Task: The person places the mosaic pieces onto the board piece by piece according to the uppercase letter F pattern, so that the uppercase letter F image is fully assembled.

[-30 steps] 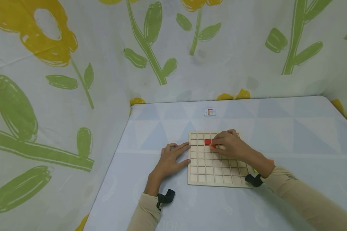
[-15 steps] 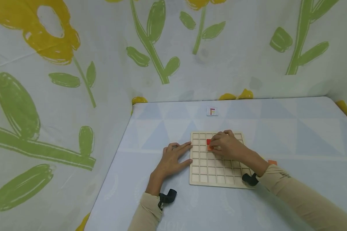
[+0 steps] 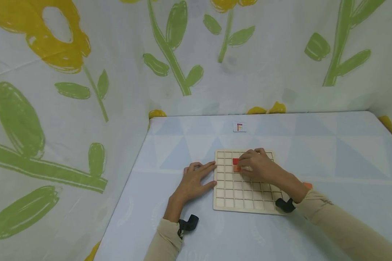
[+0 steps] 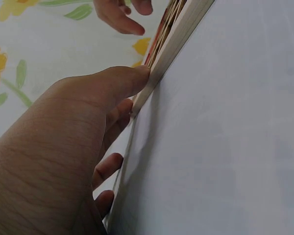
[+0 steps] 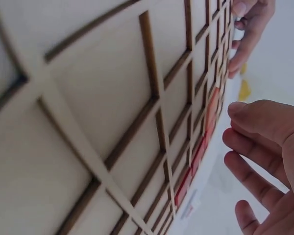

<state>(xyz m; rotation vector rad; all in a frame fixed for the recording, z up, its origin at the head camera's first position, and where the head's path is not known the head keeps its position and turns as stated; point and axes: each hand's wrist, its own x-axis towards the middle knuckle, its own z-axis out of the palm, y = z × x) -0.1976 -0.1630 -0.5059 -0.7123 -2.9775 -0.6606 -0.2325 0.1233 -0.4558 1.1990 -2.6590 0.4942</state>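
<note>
A wooden grid board [image 3: 228, 201] lies on the table. A red tile [image 3: 235, 161] sits in one of its cells, and an orange tile [image 3: 236, 168] lies in the cell just nearer to me. My right hand [image 3: 259, 166] is over the board beside these tiles, partly covering them in the head view. In the right wrist view its fingertips [image 5: 237, 108] are apart from the orange tile [image 5: 212, 111], with nothing between them; two red tiles [image 5: 198, 155] show beyond. My left hand [image 3: 196, 183], fingers extended, touches the board's left edge [image 4: 179, 36] with thumb and fingers.
A small card [image 3: 239, 127] printed with a coloured grid pattern lies behind the board. Another orange piece [image 3: 307, 185] lies to the right of the board, partly hidden by my right forearm. A flower-printed curtain [image 3: 124, 72] surrounds the table.
My right hand has lowered the orange tile it pinched into the cell below the red tile and let go of it. The left hand has stayed at the board's edge.
</note>
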